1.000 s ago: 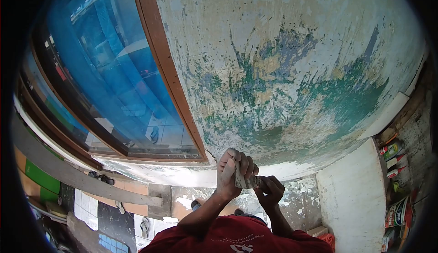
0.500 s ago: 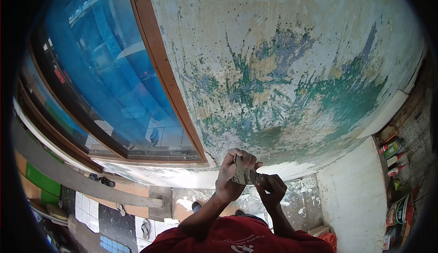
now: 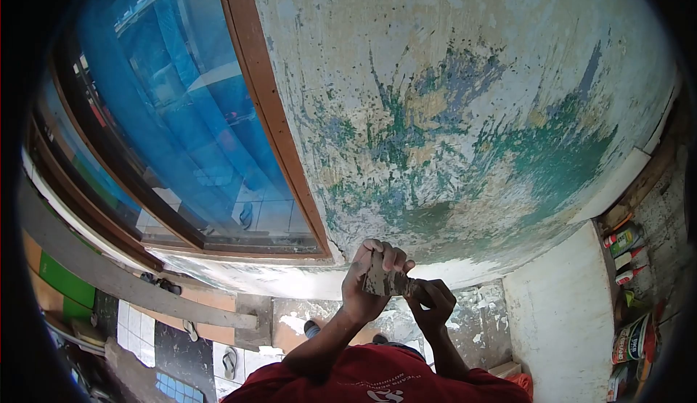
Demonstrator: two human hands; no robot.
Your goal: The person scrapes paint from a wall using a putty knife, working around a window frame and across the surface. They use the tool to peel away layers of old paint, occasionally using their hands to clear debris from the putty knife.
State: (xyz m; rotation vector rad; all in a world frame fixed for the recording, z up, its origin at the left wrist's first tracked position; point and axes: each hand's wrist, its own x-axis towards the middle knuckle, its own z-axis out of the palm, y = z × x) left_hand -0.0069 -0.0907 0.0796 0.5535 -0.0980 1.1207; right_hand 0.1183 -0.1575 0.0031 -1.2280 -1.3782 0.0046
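Observation:
Both of my hands are on a paint scraper [image 3: 382, 281], held in front of my chest near the foot of the wall. Its broad flat blade is mottled with grey and brown residue. My left hand [image 3: 358, 287] is closed around the blade, with dusty fingers curled over the upper edge. The narrow handle end sits in my right hand [image 3: 431, 302], whose fingers are wrapped closed and hide most of it. Beyond my hands stands a patchy wall [image 3: 450, 120] with flaked green, blue and cream paint.
A brown-framed window [image 3: 265, 112] with blue behind the glass is at left. A low white ledge [image 3: 559, 287] runs at right, with bottles [image 3: 626, 247] and a paint can [image 3: 632, 338] beyond it. Sandals [image 3: 229, 361] lie on the tiled floor. A grey curved bench edge [image 3: 145, 298] spans the left.
The scraper's blade has turned slightly within my left hand, showing a different side angle. Both hands stay in nearly the same place, and the view has shifted a little.

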